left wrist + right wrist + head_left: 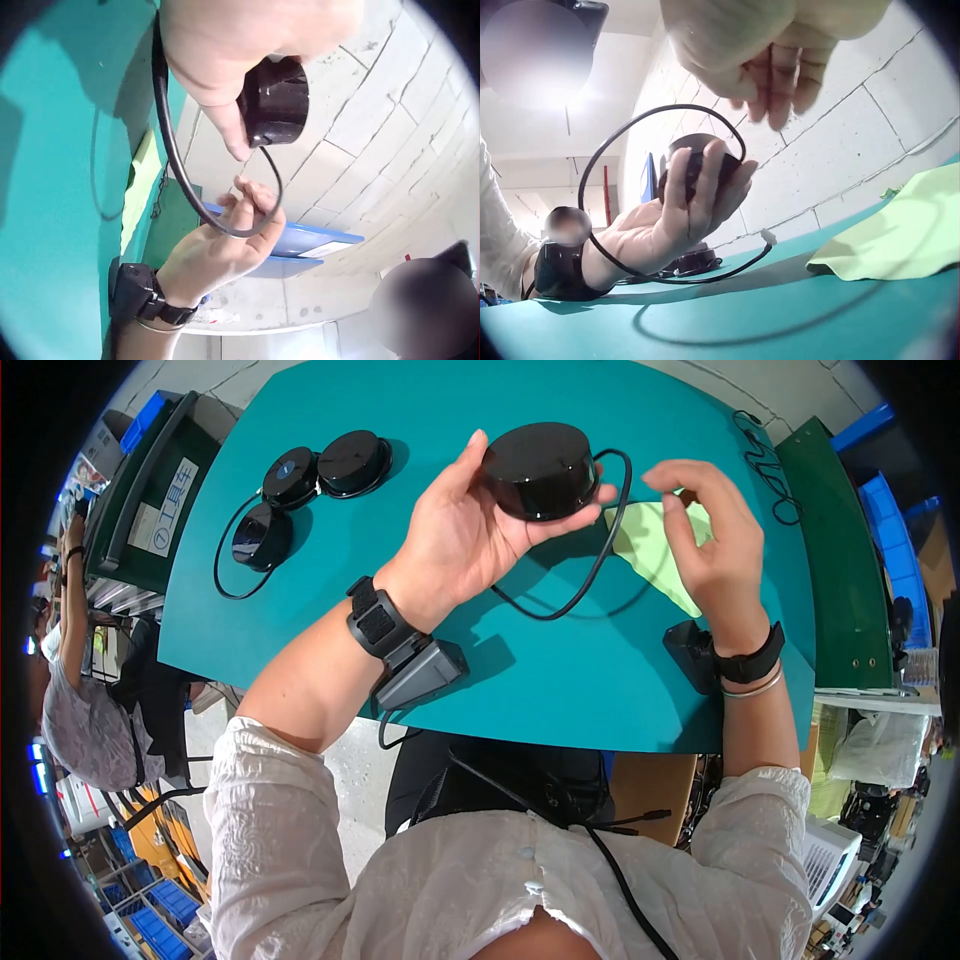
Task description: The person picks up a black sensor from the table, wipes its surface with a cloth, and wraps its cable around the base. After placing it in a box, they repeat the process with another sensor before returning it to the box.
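Gripping one black puck (540,472) with looped cable (160,90): left hand (465,540), upper centre. Right hand (718,540), upper right: fingers relaxed, near green cloth (650,545). Three similar pucks (350,460), upper left.

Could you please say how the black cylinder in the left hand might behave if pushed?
The black cylinder may feel slippery, since its side is glossy. Being wider than tall, it would probably slide rather than tip when flat, but could roll on its curved side. The cable, bent in an open loop, looks flexible and would likely trail.
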A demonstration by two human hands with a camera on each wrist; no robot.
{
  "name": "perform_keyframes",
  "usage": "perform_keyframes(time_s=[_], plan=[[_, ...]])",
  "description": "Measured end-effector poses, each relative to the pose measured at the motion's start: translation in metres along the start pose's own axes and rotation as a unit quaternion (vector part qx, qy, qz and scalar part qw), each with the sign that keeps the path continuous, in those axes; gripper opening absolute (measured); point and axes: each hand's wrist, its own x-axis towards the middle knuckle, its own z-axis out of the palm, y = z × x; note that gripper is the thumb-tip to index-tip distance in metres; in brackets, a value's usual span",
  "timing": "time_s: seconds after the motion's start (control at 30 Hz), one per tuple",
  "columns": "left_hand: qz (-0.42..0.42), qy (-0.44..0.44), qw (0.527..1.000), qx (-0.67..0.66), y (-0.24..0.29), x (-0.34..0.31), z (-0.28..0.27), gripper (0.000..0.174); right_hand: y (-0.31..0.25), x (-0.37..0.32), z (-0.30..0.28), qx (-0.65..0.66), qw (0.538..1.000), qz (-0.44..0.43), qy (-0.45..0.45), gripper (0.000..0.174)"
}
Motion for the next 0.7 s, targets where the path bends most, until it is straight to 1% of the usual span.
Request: perform_keyframes(time_s=[0.03,0.1,0.13,0.2,0.23,0.3,0.33,0.4,0.53,0.6,0.63,0.7], plan=[[0.001,0.001,1.000,0.000,-0.001,0.002,-0.001,0.062,-0.001,0.001,-0.004,0.001,1.000,0.000,-0.001,0.022],[0.032,0.019,0.999,0.018,-0.003,0.006,-0.005,0.058,-0.002,0.001,-0.010,0.003,0.991,-0.134,-0.028,0.024],[0.033,0.019,0.999,0.017,-0.002,0.006,-0.006,0.058,-0.006,0.000,-0.009,0.003,0.991,-0.134,-0.029,0.024],[0.020,0.031,0.999,0.020,-0.002,0.006,-0.009,0.055,-0.018,-0.001,-0.004,0.029,0.970,-0.195,-0.145,0.025],[0.020,0.031,0.999,0.021,-0.002,0.006,-0.010,0.055,-0.023,-0.002,0.000,0.029,0.970,-0.195,-0.145,0.025],[0.046,0.032,0.998,0.037,-0.003,0.008,-0.012,0.054,-0.030,-0.006,0.008,-0.022,0.959,-0.181,-0.217,0.028],[0.046,0.031,0.998,0.038,-0.003,0.008,-0.012,0.054,-0.028,-0.008,0.009,-0.022,0.959,-0.180,-0.216,0.028],[0.050,0.026,0.998,0.031,-0.002,0.009,-0.013,0.052,-0.022,-0.012,0.008,-0.059,0.951,-0.074,-0.293,0.035],[0.064,0.022,0.995,0.066,0.003,0.010,-0.016,0.051,-0.012,-0.012,0.003,-0.065,0.943,-0.108,-0.306,0.035],[0.060,0.033,0.996,0.054,0.009,0.009,-0.016,0.048,-0.013,-0.001,-0.004,-0.066,0.891,-0.061,-0.444,0.032],[0.059,0.033,0.996,0.054,0.009,0.010,-0.017,0.048,-0.009,0.000,-0.004,-0.066,0.892,-0.061,-0.444,0.032],[0.086,0.062,0.990,0.096,0.010,0.011,-0.020,0.053,-0.001,-0.001,-0.006,0.067,0.918,-0.111,-0.376,0.020]])
